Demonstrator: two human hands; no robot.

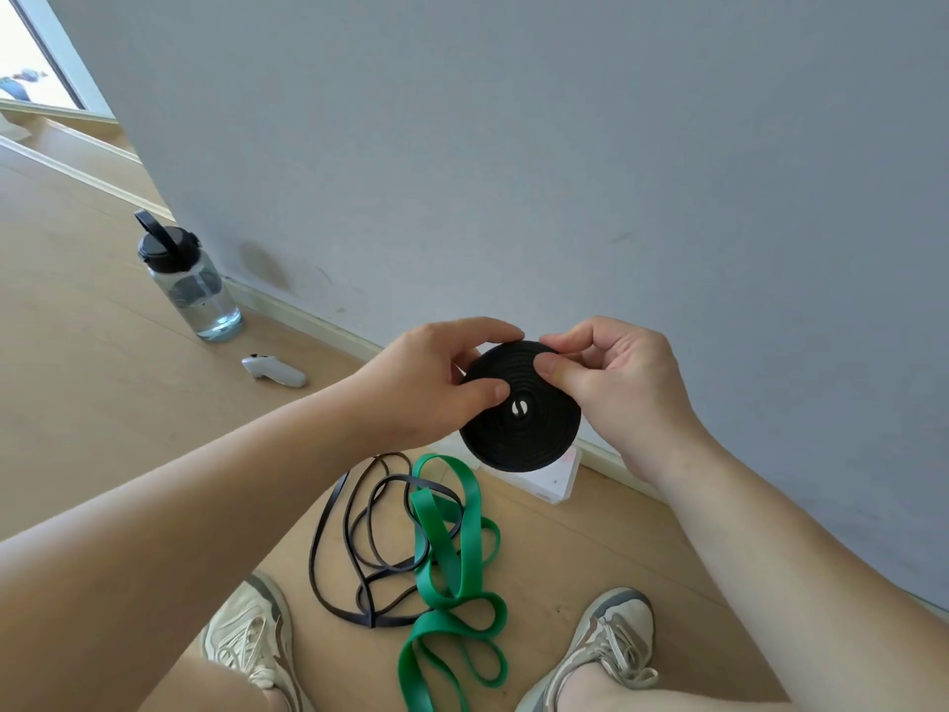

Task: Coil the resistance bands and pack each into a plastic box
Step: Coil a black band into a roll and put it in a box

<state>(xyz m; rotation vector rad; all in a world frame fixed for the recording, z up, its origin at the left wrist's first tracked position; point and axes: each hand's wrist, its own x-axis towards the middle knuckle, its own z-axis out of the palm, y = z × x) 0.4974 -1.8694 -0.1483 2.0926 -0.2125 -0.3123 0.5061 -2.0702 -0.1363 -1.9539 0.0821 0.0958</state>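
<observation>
The left hand (436,382) and right hand (621,398) pinch a tightly wound black rubber band coil (518,429) at its upper rim, just above a white plastic box (557,480) on the wooden floor (102,403). That band looks coiled, not yet boxed; a thin black band (369,620) and a wide green band (468,511) lie loose, uncoiled.
</observation>
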